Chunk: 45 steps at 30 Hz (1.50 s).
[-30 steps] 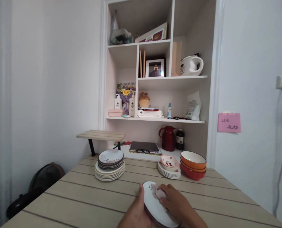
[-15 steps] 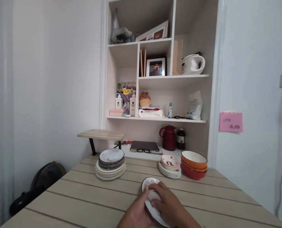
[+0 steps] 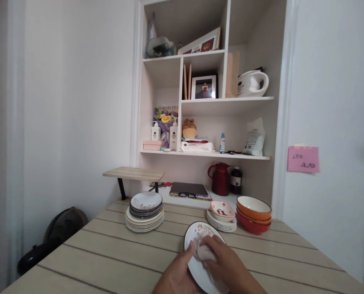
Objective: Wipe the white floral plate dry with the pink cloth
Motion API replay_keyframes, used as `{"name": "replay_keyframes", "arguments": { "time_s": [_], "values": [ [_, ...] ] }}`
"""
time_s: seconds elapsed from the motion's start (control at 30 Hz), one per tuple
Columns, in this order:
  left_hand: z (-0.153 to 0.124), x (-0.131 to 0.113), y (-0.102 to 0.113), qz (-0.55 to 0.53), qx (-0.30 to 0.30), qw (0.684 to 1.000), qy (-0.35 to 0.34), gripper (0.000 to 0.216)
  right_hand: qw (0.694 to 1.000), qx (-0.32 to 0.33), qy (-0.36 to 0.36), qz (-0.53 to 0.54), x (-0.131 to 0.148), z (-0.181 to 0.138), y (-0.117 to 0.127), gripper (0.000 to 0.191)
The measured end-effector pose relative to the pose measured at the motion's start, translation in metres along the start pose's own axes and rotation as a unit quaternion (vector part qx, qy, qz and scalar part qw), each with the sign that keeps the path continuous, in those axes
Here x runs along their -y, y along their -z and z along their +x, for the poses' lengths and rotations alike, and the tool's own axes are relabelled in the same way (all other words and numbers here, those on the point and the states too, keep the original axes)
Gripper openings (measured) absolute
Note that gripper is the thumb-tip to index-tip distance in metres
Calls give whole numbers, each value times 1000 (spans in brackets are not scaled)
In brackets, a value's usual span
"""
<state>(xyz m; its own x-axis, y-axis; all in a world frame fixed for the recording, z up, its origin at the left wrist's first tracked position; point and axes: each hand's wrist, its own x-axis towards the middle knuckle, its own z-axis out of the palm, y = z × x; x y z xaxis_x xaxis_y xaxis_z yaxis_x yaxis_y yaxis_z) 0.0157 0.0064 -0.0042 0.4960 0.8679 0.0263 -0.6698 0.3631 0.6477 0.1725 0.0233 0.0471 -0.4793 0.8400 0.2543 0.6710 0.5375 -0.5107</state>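
Note:
My left hand [image 3: 179, 267] grips the near left rim of a white plate [image 3: 197, 270] with a dark edge and a brown flower print, its thumb over the top face. The plate is tilted above the table's near part. A pale, crumpled cloth [image 3: 205, 252] is bunched under the fingers of my right hand [image 3: 226, 261], which presses it against the plate's face. Part of the cloth is hidden by the fingers. Beyond, to the left, stands a stack of plates [image 3: 145, 208], the top ones with the same dark edge and print.
Right of centre are small white plates with a pink bowl [image 3: 222, 210] on top, beside stacked orange and red bowls [image 3: 254, 214]. A small raised shelf [image 3: 134, 173] stands at the table's back left. Behind are a laptop [image 3: 189, 189], a red jug [image 3: 220, 179] and a dark bottle [image 3: 236, 179].
The plate has tipped up to show more of its face and printed flowers. My right hand and the cloth have shifted slightly over it, and the whole view has swung a little left.

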Motion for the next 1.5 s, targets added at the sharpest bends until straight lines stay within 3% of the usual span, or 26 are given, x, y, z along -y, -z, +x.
{"name": "replay_keyframes", "arguments": {
  "time_s": [0.2,0.33,0.53,0.73,0.83,1.03,1.27,1.5],
  "values": [
    [-2,-2,-2,2,-9,1000,-3,63,994,-104,1,-36,-3,15,-4,42],
    [-7,-5,-6,0,11,1000,-5,72,988,-123,-40,-83,-8,12,3,42],
    [-8,-8,-11,-14,44,999,-9,78,988,-79,-55,-120,-6,2,1,46],
    [-8,-11,-14,-15,65,998,21,79,995,12,16,-97,-1,-4,-3,45],
    [-4,-9,-9,-31,56,998,1,71,996,42,52,-63,5,-5,-4,48],
    [1,-4,-6,-48,22,999,-2,62,996,20,90,12,21,1,-10,46],
    [1,-2,-10,-43,7,999,21,66,994,-105,15,-32,0,9,-5,43],
    [-2,-5,0,-40,43,998,4,77,988,-85,-43,-118,-15,7,-1,38]
  ]
}}
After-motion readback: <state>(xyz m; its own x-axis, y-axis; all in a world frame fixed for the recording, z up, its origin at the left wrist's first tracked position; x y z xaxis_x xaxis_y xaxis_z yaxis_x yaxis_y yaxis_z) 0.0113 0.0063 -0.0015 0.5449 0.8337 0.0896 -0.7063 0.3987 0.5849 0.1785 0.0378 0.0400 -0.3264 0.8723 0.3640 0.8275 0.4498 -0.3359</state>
